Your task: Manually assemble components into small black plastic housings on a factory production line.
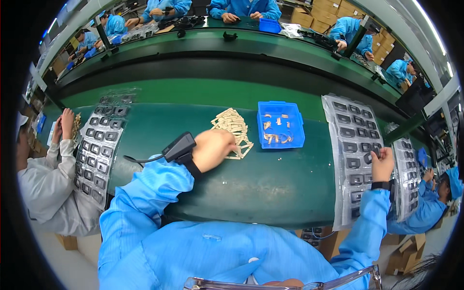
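My left hand [212, 149] reaches over the right part of a pile of thin beige rectangular frames [231, 120]. Its fingers are closed, with the tips pinched at a frame on the pile's lower edge; the grip is partly hidden. Over at the right, my right hand [383, 166] pinches a small black rectangular part [375, 152] by its edge. That part is just above a clear plastic tray [342, 212], where rows of similar black parts sit in pockets. A blue bin [300, 126] beside the pile holds several curled beige strips [278, 139].
Another tray of black parts [99, 145] lies to the left, near a co-worker in a white sleeve [55, 193]. Tiny white bits [224, 182] dot the green table [261, 198]. A raised shelf [203, 67] runs across behind. Other people in blue work beyond it and at right.
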The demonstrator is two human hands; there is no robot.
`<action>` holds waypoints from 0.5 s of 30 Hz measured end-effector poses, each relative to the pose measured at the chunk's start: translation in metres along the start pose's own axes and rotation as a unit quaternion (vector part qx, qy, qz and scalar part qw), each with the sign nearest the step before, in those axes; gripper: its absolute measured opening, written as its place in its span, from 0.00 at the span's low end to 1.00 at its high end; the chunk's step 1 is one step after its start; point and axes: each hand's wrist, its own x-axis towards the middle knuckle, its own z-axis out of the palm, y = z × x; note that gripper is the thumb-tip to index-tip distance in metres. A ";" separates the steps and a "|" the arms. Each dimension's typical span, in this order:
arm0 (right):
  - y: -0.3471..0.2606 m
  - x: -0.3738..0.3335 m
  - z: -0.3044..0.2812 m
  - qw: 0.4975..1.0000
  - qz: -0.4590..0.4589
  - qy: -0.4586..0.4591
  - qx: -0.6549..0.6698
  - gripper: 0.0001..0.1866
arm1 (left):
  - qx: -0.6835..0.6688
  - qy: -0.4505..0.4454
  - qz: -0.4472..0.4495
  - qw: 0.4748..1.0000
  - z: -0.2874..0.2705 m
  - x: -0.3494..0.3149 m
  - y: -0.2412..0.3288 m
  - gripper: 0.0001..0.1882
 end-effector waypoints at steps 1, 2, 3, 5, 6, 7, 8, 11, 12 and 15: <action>-0.054 -0.019 0.003 0.999 -0.042 -0.020 0.025 0.14 | 0.015 0.009 0.008 1.000 -0.002 -0.003 -0.008 0.05; -0.116 -0.043 0.004 0.997 -0.046 -0.056 0.014 0.13 | 0.029 0.016 0.018 0.999 -0.002 -0.004 -0.013 0.06; -0.152 -0.068 0.007 0.991 -0.100 -0.084 -0.005 0.11 | 0.031 0.012 0.017 0.999 -0.001 -0.005 -0.011 0.06; -0.199 -0.121 0.015 0.962 -0.214 -0.162 -0.053 0.09 | 0.050 -0.012 -0.012 0.999 0.001 -0.002 -0.005 0.09; -0.211 -0.144 0.027 0.949 -0.259 -0.178 -0.021 0.09 | 0.048 -0.013 -0.009 0.999 0.004 -0.001 -0.008 0.09; -0.219 -0.161 0.040 0.935 -0.280 -0.216 -0.010 0.11 | 0.037 -0.030 -0.024 0.999 0.010 -0.001 -0.014 0.10; -0.224 -0.173 0.053 0.927 -0.287 -0.243 0.017 0.14 | 0.027 -0.049 -0.039 0.998 0.014 -0.001 -0.017 0.11; -0.232 -0.189 0.082 0.897 -0.321 -0.294 0.080 0.14 | 0.024 -0.076 -0.063 0.995 0.012 0.002 -0.016 0.10; -0.233 -0.190 0.089 0.883 -0.336 -0.314 0.095 0.14 | 0.026 -0.078 -0.063 0.995 0.012 0.003 -0.015 0.10; -0.230 -0.195 0.112 0.852 -0.369 -0.336 0.159 0.14 | 0.026 -0.072 -0.063 0.995 0.009 0.002 -0.014 0.10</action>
